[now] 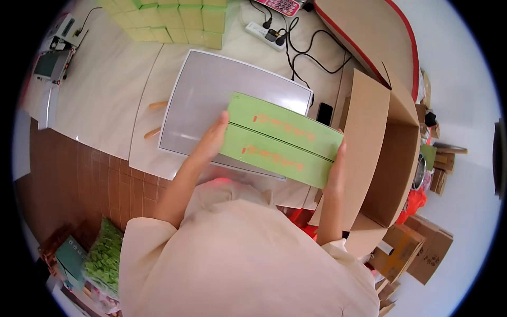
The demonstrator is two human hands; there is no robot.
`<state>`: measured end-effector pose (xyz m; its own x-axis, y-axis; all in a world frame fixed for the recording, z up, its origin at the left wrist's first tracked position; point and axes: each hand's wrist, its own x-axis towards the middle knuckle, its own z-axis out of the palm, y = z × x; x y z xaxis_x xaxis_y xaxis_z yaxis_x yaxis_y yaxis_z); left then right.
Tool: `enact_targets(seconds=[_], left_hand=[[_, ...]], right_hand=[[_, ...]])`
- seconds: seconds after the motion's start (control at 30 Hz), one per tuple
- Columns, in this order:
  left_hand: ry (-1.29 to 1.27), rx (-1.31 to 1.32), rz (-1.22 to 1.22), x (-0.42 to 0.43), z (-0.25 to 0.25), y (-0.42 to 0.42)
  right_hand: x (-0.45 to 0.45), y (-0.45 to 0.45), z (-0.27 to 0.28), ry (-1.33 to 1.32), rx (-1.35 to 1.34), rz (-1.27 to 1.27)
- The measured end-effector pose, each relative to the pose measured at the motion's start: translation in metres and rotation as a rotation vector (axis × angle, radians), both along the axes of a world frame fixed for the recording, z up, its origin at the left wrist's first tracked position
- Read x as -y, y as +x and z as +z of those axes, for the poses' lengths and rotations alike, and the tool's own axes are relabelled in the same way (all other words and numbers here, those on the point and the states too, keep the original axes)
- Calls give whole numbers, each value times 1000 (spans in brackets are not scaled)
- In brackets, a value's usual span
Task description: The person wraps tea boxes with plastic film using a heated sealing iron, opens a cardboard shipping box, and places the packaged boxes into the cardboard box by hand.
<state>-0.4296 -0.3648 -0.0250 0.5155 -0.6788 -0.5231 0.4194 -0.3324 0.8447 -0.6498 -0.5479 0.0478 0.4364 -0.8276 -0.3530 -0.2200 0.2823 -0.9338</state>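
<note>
- Two green boxes (orange lettering showing) are lying between the left hand and right hand, over a grey panel.
- Both hands, partly curled, are gripping opposite ends.
- The pale surface is carrying the panel, a box stack and a power strip.
- An open carton is sitting rightward; brown floor is showing leftward.

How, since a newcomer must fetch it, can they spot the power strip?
On the pale table, look past the grey panel to the far side. Right of the stack of green boxes lies the power strip. It is a white bar holding black plugs, unlike the pink keypad device beyond.
</note>
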Motion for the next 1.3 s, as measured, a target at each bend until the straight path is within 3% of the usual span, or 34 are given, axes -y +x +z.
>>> enact_targets(seconds=[0.07, 0.27, 0.47, 0.57, 0.63, 0.87, 0.93, 1.03, 1.13, 1.23, 1.3], left_hand=[[-38, -10, -23, 0, 0, 2], [-53, 119, 37, -30, 9, 44], [192, 206, 129, -78, 22, 86], [149, 196, 241, -122, 12, 118], [171, 10, 389, -135, 33, 133], [231, 140, 280, -104, 82, 114], [224, 348, 168, -85, 92, 107], [167, 207, 83, -56, 75, 107], [18, 226, 50, -24, 53, 91], [120, 370, -54, 4, 48, 66], [67, 294, -96, 15, 36, 56]], right_hand=[[0, 7, 9, -38, -64, -5], [-1, 40, -33, -91, -149, 122], [-45, 114, -40, -106, -141, 275], [-75, 150, -93, -366, 74, 338], [-98, 170, -80, -320, 129, 389], [-82, 154, -68, -235, 146, 274], [-70, 135, -73, -241, 92, 240], [-53, 107, -71, -264, 47, 183], [-36, 73, -75, -361, -72, 104], [-29, 40, -68, -336, -82, 21], [-30, 30, -63, -331, -99, 7]])
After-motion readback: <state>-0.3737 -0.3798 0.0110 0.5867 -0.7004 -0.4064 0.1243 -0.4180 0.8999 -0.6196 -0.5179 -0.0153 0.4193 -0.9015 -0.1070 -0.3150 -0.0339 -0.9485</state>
